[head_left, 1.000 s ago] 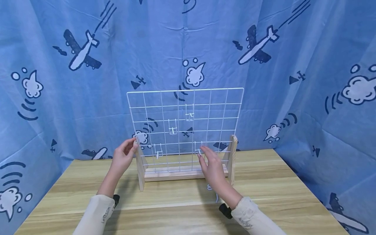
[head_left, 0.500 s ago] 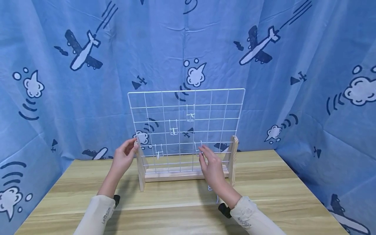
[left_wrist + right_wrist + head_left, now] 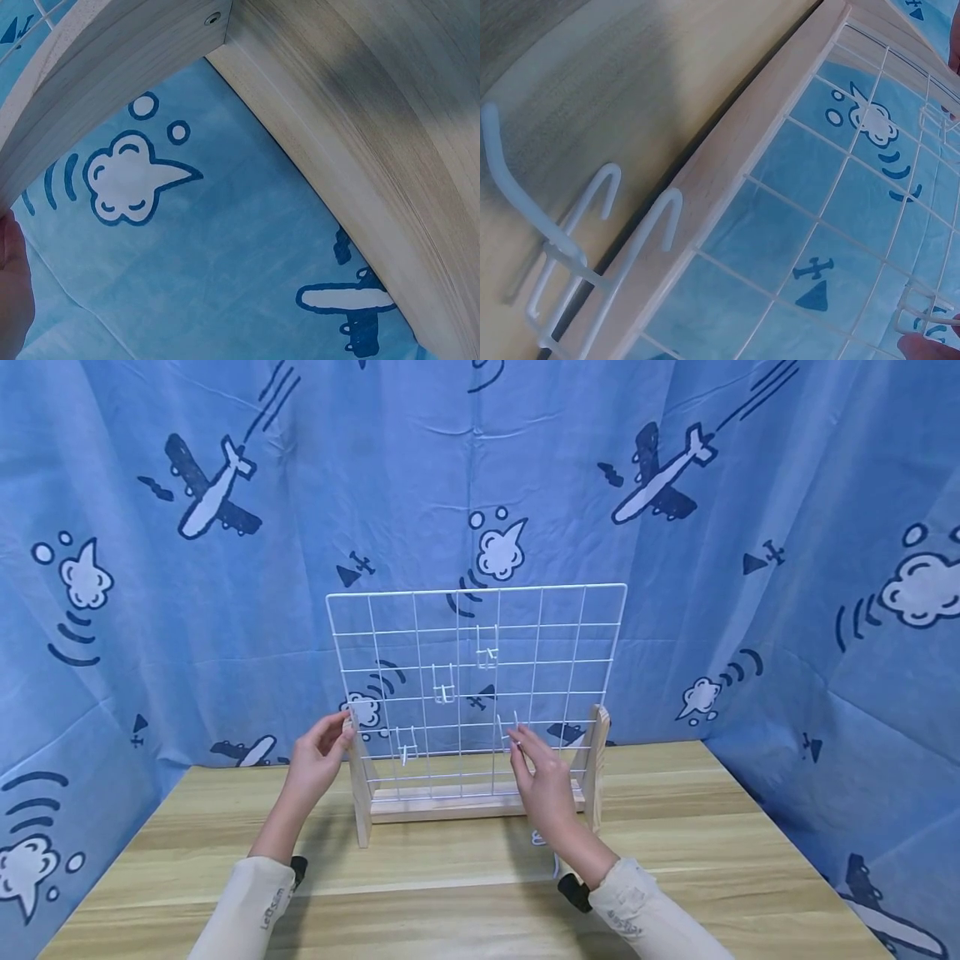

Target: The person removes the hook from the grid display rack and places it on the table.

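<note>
The right hand [image 3: 546, 785] pinches a white wire hook [image 3: 501, 731] between its thumb and fingers, a narrow grip held right against the front of the white wire grid panel [image 3: 459, 666], low and right of its middle. The hook's two upper arms reach about as high as the fifth crosswire from the top; whether they have caught on it cannot be told. The left hand [image 3: 317, 758], its thumb and fingers closed around the edge, grips the top of the left wooden upright [image 3: 358, 785], which joins the wooden base bar [image 3: 442, 811] and the right wooden upright [image 3: 595, 760] in a stand under the grid. Three like hooks hang on the wires: the upper hook [image 3: 487, 658] near the middle, the middle hook [image 3: 443, 694] lower and to its left, and the lower-left hook [image 3: 407, 752] nearest the left upright. A spare hook [image 3: 574, 259] lies on the wood-grain table [image 3: 450, 893] in front of the base bar, partly hidden by the right wrist in the head view. Behind the stand hangs a blue curtain [image 3: 465, 468] printed with planes and clouds
</note>
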{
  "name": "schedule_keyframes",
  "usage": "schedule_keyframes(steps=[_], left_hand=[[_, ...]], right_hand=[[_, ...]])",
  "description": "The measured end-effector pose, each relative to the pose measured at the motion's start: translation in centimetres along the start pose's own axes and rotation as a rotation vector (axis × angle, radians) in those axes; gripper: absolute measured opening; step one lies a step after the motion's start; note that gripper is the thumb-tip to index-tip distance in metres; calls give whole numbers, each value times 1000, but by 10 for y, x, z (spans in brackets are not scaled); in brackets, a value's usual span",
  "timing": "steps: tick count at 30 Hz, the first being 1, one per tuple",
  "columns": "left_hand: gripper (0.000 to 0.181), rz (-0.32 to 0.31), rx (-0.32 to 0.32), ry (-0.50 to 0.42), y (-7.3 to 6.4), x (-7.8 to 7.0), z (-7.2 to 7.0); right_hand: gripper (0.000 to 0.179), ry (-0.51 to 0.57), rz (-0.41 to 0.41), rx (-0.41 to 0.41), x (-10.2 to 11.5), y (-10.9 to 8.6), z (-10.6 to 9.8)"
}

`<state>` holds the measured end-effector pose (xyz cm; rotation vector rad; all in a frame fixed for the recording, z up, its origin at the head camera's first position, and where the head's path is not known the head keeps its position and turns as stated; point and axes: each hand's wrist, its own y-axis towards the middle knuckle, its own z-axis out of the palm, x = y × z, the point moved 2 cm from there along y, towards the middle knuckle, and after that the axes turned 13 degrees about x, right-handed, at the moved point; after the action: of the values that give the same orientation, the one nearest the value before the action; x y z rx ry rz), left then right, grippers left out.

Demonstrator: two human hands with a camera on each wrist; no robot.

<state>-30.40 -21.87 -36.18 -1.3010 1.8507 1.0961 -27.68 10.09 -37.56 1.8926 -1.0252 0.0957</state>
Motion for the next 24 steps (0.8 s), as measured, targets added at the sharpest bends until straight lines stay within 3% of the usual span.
schedule_keyframes(steps=[24], left_hand=[[42, 0, 2, -12, 0, -1, 0]], right_hand=[[28, -33, -157, -85, 5, -1, -13]])
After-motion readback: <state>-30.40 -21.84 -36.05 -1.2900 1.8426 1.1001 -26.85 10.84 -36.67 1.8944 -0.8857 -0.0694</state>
